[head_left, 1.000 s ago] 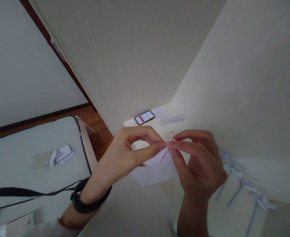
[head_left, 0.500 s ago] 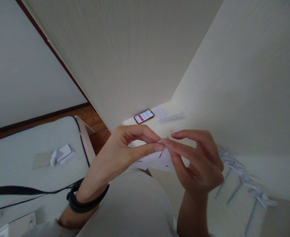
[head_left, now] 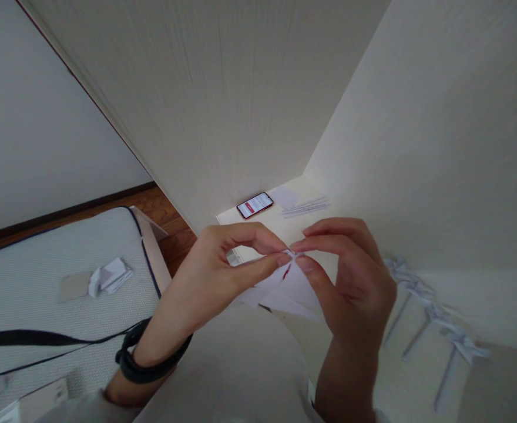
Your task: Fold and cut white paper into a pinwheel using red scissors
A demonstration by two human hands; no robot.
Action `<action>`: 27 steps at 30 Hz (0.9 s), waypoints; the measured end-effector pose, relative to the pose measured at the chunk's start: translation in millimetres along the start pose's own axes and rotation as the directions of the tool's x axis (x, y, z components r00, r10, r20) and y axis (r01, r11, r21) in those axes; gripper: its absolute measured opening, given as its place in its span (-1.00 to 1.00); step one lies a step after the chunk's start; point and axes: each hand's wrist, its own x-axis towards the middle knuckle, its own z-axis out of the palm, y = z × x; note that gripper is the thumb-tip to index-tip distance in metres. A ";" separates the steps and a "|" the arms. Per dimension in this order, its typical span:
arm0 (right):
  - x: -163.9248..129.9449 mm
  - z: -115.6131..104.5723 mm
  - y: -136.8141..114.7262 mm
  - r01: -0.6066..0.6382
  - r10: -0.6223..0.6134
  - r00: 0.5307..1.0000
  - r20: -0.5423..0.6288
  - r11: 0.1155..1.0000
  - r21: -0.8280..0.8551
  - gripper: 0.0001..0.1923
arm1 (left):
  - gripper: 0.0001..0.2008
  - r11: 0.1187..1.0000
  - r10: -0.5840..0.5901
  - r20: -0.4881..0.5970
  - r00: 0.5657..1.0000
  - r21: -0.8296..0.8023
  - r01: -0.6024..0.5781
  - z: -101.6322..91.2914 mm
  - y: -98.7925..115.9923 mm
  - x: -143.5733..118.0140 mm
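A folded piece of white paper [head_left: 285, 291] with a red mark hangs between my hands, its flaps spreading below the fingertips. My left hand [head_left: 227, 264] pinches its top from the left between thumb and forefinger. From the right, the thumb and forefinger of my right hand [head_left: 351, 276] close on the same top point, with the other fingers curled behind. A black band [head_left: 153, 364] circles my left wrist. What exactly lies between the fingertips is too small to make out.
Beyond my hands, a phone [head_left: 255, 205] with a lit screen lies on the white surface beside several thin paper strips [head_left: 305, 207]. Several paper pinwheel-like pieces on sticks [head_left: 428, 320] lean at the right. On the mattress [head_left: 33, 252] at left rests folded paper [head_left: 113, 275].
My right thumb has come up to the paper's top, and the right fingers have shifted in their grip. More of the white flaps and the red mark now shows.
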 end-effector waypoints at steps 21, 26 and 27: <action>-1.6 -6.3 -5.0 -0.130 0.129 0.988 0.088 0.991 0.014 -0.84 | -0.90 0.952 0.057 -0.044 0.997 0.302 -0.041 8.7 7.5 -6.2; -0.3 -6.0 -7.3 -0.155 0.155 0.983 0.096 0.988 -0.008 -0.84 | -0.90 0.930 0.077 -0.041 0.996 0.363 -0.057 7.0 8.7 -6.0; -0.3 -5.9 -7.9 -0.156 0.156 0.983 0.092 0.988 -0.010 -0.84 | -0.90 0.926 0.081 -0.041 0.996 0.372 -0.060 6.6 8.7 -6.0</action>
